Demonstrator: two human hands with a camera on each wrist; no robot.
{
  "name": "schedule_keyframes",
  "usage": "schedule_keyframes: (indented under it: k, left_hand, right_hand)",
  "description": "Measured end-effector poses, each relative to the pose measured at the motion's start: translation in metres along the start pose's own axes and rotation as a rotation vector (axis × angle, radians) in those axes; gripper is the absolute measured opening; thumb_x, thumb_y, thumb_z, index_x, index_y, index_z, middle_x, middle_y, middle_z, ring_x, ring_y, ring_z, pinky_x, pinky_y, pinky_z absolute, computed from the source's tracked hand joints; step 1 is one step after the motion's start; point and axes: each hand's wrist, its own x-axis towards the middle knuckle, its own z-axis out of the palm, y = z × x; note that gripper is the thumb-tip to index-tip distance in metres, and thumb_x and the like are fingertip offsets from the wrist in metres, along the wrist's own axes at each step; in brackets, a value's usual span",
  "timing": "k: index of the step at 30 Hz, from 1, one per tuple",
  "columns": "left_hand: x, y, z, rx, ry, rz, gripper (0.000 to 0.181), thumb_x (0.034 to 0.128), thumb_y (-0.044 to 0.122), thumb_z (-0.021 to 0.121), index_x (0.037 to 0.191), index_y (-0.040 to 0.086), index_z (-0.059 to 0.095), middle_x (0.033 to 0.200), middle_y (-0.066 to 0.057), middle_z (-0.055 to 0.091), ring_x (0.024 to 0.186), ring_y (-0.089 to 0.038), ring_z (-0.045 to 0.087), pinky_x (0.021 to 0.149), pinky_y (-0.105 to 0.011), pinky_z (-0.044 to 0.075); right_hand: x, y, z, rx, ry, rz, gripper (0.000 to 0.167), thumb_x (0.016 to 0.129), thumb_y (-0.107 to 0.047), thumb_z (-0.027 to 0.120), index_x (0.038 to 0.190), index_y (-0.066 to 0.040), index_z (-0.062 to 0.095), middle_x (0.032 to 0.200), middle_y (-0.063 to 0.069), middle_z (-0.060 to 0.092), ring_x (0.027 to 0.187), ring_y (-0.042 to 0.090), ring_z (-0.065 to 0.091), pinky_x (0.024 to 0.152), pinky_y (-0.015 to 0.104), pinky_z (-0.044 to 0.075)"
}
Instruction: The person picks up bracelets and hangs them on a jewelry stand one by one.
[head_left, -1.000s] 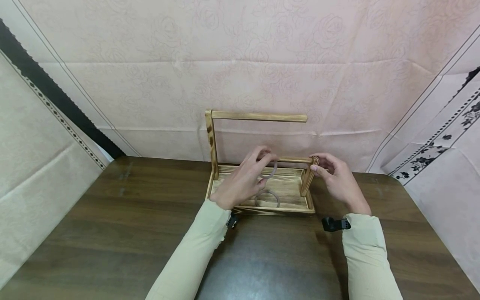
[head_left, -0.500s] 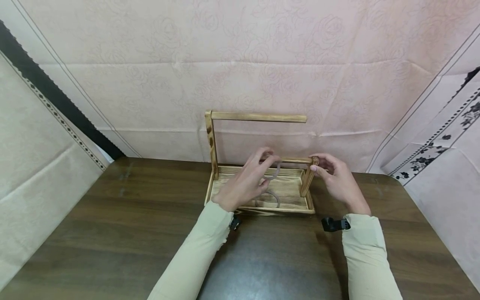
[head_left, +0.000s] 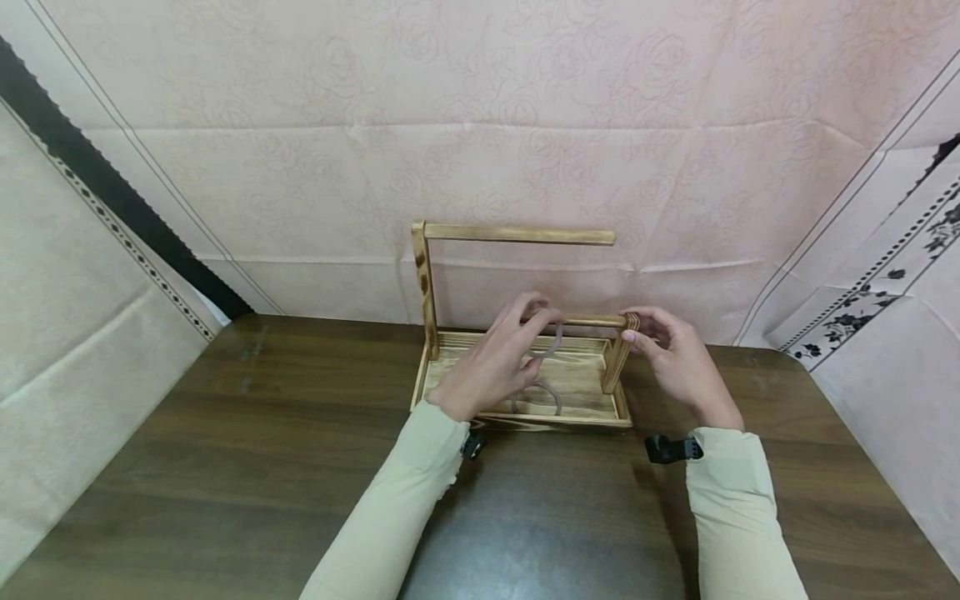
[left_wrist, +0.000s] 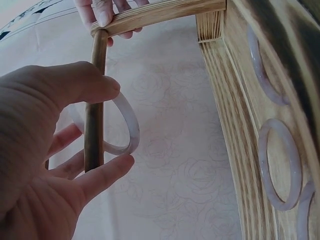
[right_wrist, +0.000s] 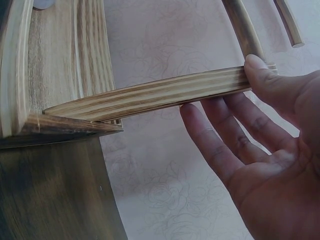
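Observation:
A wooden jewellery stand [head_left: 525, 423] has a shallow tray base and two horizontal rods. My left hand [head_left: 498, 354] holds a pale lilac bangle [left_wrist: 131, 122] at the lower rod [left_wrist: 94, 135], thumb at its top and a fingertip at its lower edge. The bangle appears to pass around the rod, though fingers hide part of it. My right hand [head_left: 678, 358] grips the top of the short upright post [right_wrist: 160, 92], thumb above and fingers beneath, where the lower rod meets it. More pale bangles [left_wrist: 277, 165] lie in the tray, partly hidden by my left hand in the head view.
The taller rod [head_left: 517, 234] extends rightward from the tall left post [head_left: 424, 292], its right end free. The stand is on a dark brown wooden table [head_left: 300, 450], close to its far edge. Pink floral cloth [head_left: 487, 150] hangs behind.
My left hand has shifted slightly to the right with the bangle along the lower rod, then held nearly still. The right hand keeps its grip on the post.

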Motion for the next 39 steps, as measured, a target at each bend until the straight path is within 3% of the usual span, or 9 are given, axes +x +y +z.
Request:
schedule_keyframes:
  k: [14, 39]
  left_hand:
    - [0.003, 0.0007, 0.0009, -0.002, -0.02, -0.011, 0.064, 0.082, -0.002, 0.076, 0.139, 0.014, 0.052, 0.142, -0.01, 0.046, 0.13, -0.023, 0.048, 0.11, -0.032, 0.049]
    - [0.0051, 0.003, 0.0044, -0.016, -0.027, -0.052, 0.067, 0.0813, -0.001, 0.078, 0.141, 0.017, 0.052, 0.143, -0.007, 0.047, 0.13, -0.021, 0.05, 0.107, -0.027, 0.051]
  right_hand:
    - [0.0002, 0.0002, 0.0005, 0.004, -0.001, -0.009, 0.03, 0.103, -0.016, 0.061, 0.13, -0.004, 0.062, 0.113, 0.017, 0.072, 0.094, 0.003, 0.062, 0.079, 0.009, 0.05]
    - [0.0001, -0.0008, 0.0, 0.003, -0.005, 0.002, 0.03, 0.104, -0.017, 0.06, 0.131, -0.005, 0.062, 0.117, 0.017, 0.072, 0.094, -0.001, 0.061, 0.079, 0.009, 0.05]
